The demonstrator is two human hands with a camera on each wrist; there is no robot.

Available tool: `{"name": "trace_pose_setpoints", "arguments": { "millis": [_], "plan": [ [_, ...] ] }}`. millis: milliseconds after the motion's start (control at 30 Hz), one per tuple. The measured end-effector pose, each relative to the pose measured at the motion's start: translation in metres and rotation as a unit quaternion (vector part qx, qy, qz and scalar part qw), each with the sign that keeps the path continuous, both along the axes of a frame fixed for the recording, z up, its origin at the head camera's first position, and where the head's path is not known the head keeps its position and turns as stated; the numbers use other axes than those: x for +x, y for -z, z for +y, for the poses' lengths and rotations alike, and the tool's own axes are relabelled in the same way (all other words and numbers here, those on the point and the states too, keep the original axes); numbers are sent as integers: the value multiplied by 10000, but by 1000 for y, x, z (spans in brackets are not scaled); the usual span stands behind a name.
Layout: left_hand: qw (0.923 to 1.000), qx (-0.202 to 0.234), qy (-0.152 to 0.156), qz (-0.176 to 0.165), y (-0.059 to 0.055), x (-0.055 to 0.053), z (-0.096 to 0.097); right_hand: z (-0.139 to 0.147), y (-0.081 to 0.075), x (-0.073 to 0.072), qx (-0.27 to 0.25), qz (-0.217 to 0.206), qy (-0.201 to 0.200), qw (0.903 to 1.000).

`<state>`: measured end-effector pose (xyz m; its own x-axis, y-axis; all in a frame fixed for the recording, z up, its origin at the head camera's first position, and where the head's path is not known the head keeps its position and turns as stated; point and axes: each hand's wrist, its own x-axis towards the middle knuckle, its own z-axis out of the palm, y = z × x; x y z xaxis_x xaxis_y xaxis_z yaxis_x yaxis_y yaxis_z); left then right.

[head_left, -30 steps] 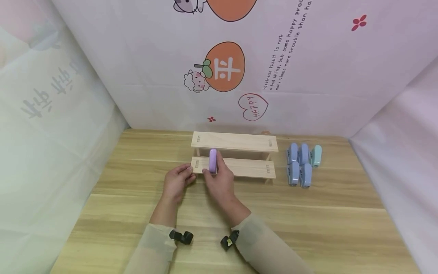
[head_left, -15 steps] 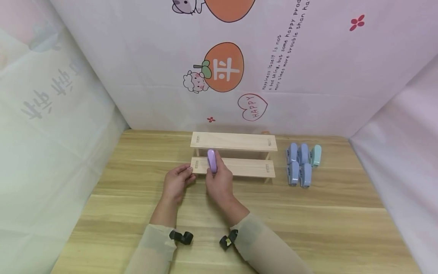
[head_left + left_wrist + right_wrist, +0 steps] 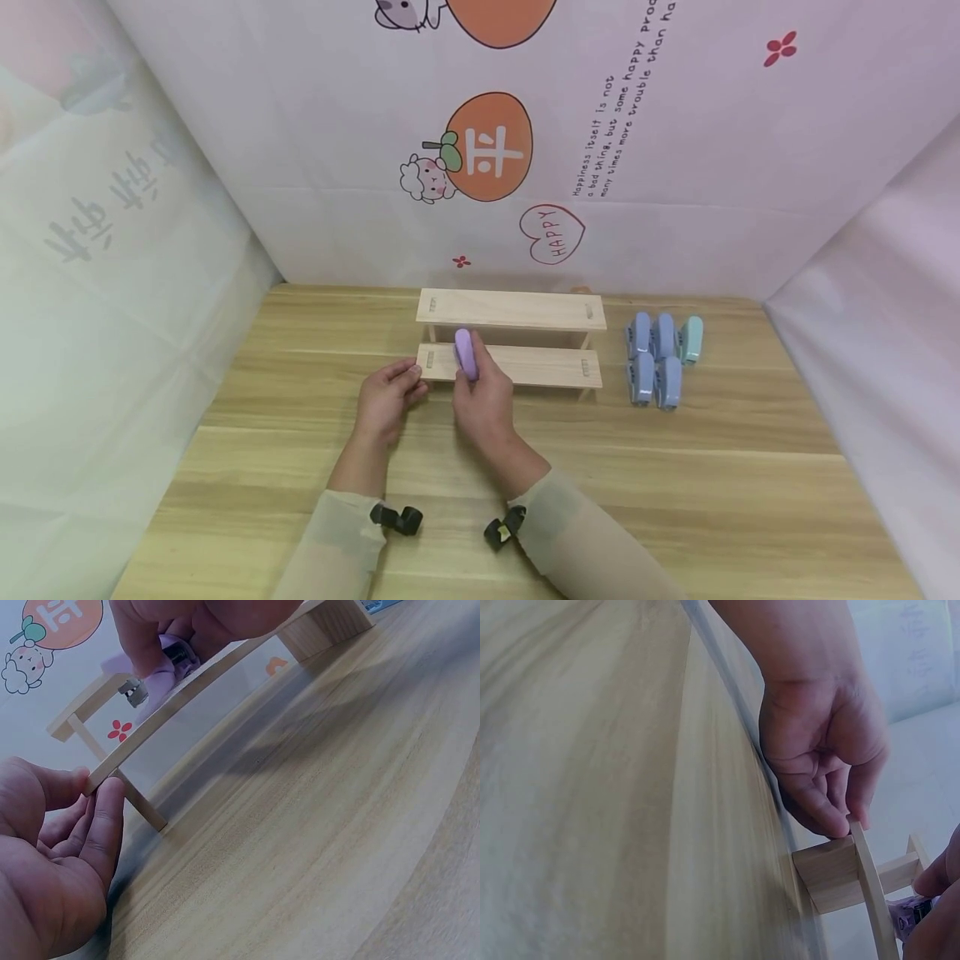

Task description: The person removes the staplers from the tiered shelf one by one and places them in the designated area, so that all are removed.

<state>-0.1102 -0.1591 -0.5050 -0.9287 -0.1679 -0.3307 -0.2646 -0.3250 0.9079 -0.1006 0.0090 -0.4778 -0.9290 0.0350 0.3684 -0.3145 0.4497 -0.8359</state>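
A small purple stapler (image 3: 466, 354) stands on the lower board of a two-tier wooden rack (image 3: 532, 367), near its left end. My right hand (image 3: 483, 406) holds it, thumb at the near end and fingers along the right side. In the left wrist view a metal tip shows on the stapler (image 3: 159, 682), low over the board. My left hand (image 3: 387, 400) pinches the left end of that lower board, thumb on top and fingers underneath, as the right wrist view also shows with the left hand (image 3: 821, 746) at the board's end.
Several light blue staplers (image 3: 642, 379) stand in two rows to the right of the rack, beside a mint green one (image 3: 692, 340). The upper board (image 3: 510, 309) lies behind the lower one. A printed cloth wall (image 3: 360, 208) rises at the back of the wooden table (image 3: 675, 492).
The purple stapler has turned slightly, its far end leaning left, and my right thumb has shifted in against it. My left hand keeps its place on the board.
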Motion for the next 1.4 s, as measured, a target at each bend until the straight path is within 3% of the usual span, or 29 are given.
{"name": "trace_pose_setpoints", "arguments": {
  "millis": [500,1133,1400],
  "plan": [
    [9998,-136,130,0,-3,1,-2,17,0,1,-190,-115,227,9995],
    [9998,-196,68,46,-1,1,-2,77,1,8,-382,-120,791,9961],
    [9994,-255,201,154,0,3,-2,89,-5,11,-468,-170,793,9956]
  ]
}}
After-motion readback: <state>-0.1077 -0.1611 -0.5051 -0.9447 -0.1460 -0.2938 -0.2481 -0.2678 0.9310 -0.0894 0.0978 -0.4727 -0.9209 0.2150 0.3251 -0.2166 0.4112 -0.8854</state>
